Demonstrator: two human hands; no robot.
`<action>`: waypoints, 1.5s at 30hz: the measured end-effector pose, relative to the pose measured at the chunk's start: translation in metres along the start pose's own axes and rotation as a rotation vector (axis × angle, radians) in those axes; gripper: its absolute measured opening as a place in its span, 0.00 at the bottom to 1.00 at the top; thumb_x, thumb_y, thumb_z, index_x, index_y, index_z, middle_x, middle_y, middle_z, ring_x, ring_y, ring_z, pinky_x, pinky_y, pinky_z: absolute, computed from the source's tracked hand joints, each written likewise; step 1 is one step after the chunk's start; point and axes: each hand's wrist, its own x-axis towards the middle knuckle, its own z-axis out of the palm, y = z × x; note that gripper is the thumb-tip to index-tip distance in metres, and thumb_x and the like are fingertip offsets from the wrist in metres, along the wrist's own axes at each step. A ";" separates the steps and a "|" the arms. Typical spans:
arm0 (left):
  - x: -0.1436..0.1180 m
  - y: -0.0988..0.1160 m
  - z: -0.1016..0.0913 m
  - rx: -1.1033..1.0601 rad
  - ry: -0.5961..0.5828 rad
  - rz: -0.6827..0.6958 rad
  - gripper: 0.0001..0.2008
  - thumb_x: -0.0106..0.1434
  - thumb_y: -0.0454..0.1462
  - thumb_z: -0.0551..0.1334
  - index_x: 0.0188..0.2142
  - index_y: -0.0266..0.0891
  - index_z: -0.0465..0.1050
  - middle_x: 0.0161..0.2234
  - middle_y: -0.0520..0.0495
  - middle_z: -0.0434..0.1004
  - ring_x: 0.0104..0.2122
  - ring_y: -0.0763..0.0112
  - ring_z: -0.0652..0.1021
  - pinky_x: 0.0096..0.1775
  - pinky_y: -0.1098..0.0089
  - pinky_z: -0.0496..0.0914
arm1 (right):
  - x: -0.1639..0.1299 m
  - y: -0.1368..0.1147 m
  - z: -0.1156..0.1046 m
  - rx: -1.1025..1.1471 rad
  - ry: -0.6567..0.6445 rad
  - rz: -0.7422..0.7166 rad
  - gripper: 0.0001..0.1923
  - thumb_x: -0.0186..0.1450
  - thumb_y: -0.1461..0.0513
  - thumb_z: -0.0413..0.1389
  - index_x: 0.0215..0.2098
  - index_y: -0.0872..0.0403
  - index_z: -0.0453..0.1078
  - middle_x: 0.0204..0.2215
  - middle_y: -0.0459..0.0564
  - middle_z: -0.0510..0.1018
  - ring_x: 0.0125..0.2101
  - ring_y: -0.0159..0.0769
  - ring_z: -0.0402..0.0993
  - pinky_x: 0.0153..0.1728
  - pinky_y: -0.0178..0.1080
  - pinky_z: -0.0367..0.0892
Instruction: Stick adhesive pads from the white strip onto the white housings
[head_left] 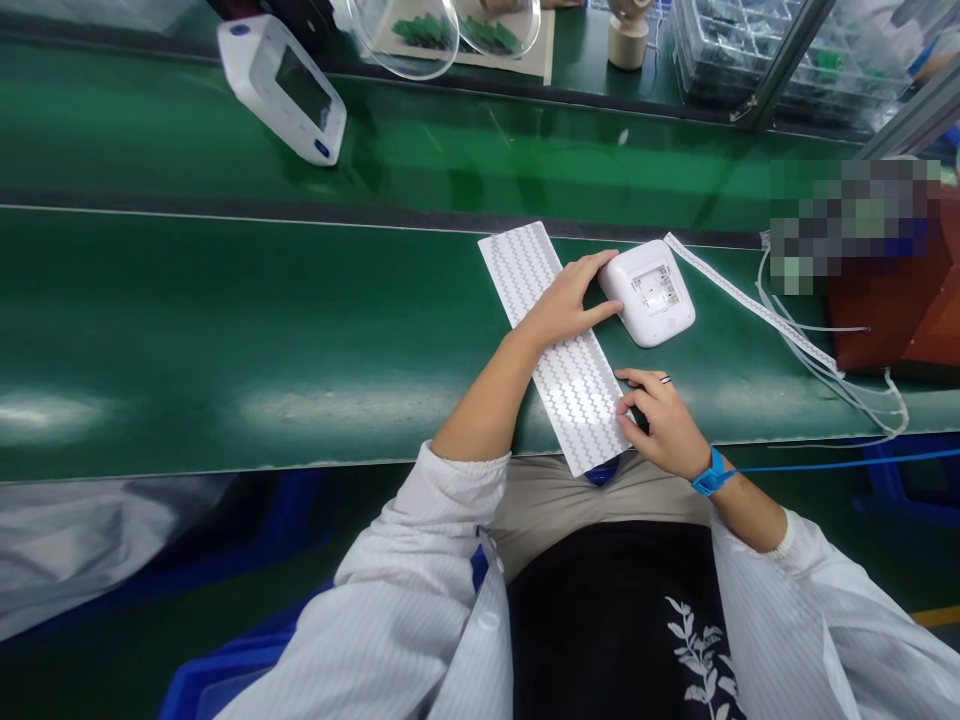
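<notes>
A white square device [647,294] with rounded corners lies on the green bench, a printed label on its upper face. My left hand [564,302] reaches across a sticker sheet, thumb and fingers gripping the device's left edge. Rows of small wavy grey-and-white pieces cover this long white sticker sheet [577,385], which lies slanted with its near end past the bench edge. At the sheet's lower right edge, my right hand [664,425] pinches with thumb and forefinger; whether a single sticker is between the fingertips is too small to tell. A blue wrist strap [712,472] circles my right wrist.
Right of the device lies a narrow white printed strip [750,300], near white cables [862,400] and a reddish-brown box [892,310]. Up on the back ledge stand a white monitor-like device [285,90], clear round dishes [405,35] with green pieces, and stacked clear trays [735,50].
</notes>
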 end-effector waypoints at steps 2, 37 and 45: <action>0.000 0.000 0.000 0.005 0.000 -0.001 0.45 0.75 0.67 0.64 0.81 0.48 0.62 0.80 0.35 0.67 0.77 0.39 0.71 0.78 0.40 0.63 | 0.001 -0.002 -0.005 0.026 -0.001 0.000 0.04 0.77 0.63 0.59 0.45 0.48 0.76 0.68 0.60 0.79 0.63 0.57 0.78 0.66 0.63 0.74; -0.003 0.023 -0.010 -0.008 0.005 -0.033 0.36 0.77 0.54 0.67 0.77 0.45 0.66 0.77 0.36 0.72 0.74 0.42 0.74 0.75 0.44 0.67 | 0.089 0.086 -0.092 -0.057 -0.022 -0.262 0.06 0.79 0.58 0.61 0.44 0.47 0.80 0.77 0.53 0.73 0.81 0.64 0.59 0.80 0.76 0.58; 0.000 0.022 -0.010 -0.021 -0.004 -0.019 0.36 0.77 0.54 0.67 0.77 0.45 0.66 0.77 0.36 0.72 0.73 0.41 0.75 0.74 0.43 0.67 | 0.089 0.085 -0.089 -0.070 -0.015 -0.244 0.03 0.76 0.61 0.62 0.43 0.47 0.78 0.76 0.52 0.74 0.81 0.65 0.60 0.80 0.77 0.57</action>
